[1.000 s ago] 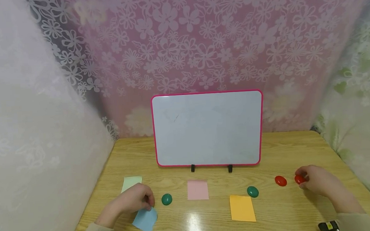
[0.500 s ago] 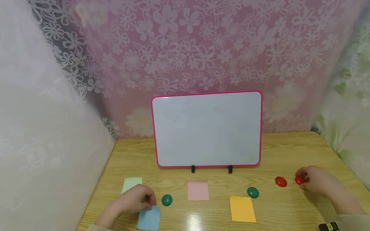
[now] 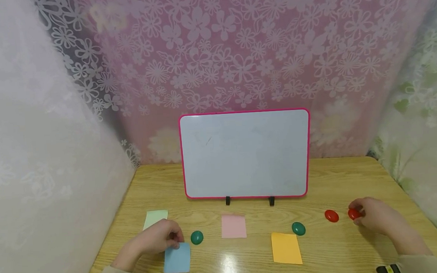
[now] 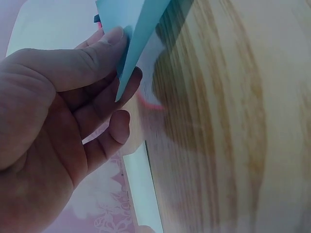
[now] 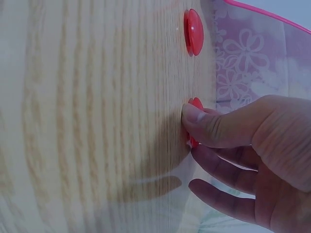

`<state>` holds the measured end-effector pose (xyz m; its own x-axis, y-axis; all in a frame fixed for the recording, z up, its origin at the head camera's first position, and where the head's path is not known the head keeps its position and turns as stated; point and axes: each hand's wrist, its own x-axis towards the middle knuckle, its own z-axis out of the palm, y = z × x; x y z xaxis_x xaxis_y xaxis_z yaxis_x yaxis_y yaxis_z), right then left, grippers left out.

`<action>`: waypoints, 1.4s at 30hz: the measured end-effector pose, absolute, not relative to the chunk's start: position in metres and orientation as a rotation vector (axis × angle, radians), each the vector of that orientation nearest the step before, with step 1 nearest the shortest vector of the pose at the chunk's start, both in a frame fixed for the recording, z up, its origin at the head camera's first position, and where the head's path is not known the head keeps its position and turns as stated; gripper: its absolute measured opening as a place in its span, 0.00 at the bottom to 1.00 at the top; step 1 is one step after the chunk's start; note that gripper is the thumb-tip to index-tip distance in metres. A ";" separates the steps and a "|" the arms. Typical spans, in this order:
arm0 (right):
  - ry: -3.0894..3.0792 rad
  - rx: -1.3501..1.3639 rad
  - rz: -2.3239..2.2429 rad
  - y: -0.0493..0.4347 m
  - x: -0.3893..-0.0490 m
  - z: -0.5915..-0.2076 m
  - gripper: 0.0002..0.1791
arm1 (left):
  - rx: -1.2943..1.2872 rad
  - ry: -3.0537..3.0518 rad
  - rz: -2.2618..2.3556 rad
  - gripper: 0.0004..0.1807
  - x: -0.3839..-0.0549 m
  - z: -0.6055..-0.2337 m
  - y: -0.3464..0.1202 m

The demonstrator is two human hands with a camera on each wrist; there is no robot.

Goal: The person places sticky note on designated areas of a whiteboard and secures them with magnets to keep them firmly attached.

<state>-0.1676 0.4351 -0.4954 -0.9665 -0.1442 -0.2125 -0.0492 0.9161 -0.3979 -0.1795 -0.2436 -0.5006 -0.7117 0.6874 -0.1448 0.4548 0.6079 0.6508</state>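
Note:
My left hand (image 3: 158,237) pinches a blue sticky note (image 3: 177,259) by its upper edge between thumb and fingers. In the left wrist view the blue note (image 4: 136,29) stands off the wood, slightly bent. A pale green sticky note (image 3: 156,218) lies just behind that hand, partly covered by it. At the right, my right hand (image 3: 373,214) pinches a red oval magnet (image 3: 354,214) between thumb and fingers, down at the table surface. Another red oval magnet (image 3: 331,216) lies just left of it; the right wrist view shows this magnet (image 5: 195,32) up close.
A whiteboard (image 3: 246,155) with a pink frame stands upright at the back on two black feet (image 3: 228,200). On the wooden table (image 3: 334,250) lie a pink note (image 3: 233,226), an orange note (image 3: 286,248) and two green magnets (image 3: 196,237). Patterned curtains (image 3: 235,47) surround the table.
The blue note has swung from a slant to nearly straight below my left fingers, shifting slightly right. My right hand has stayed on the red magnet.

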 end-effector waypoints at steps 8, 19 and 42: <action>2.849 -0.140 -0.566 0.434 -0.167 -0.495 0.24 | 0.954 2.456 0.842 0.10 -0.182 -0.504 -0.246; 2.847 -0.152 -0.581 0.435 -0.166 -0.496 0.23 | 0.965 2.439 0.888 0.09 -0.179 -0.499 -0.246; 2.831 -0.142 -0.578 0.432 -0.165 -0.495 0.22 | 0.935 2.446 0.906 0.18 -0.179 -0.503 -0.249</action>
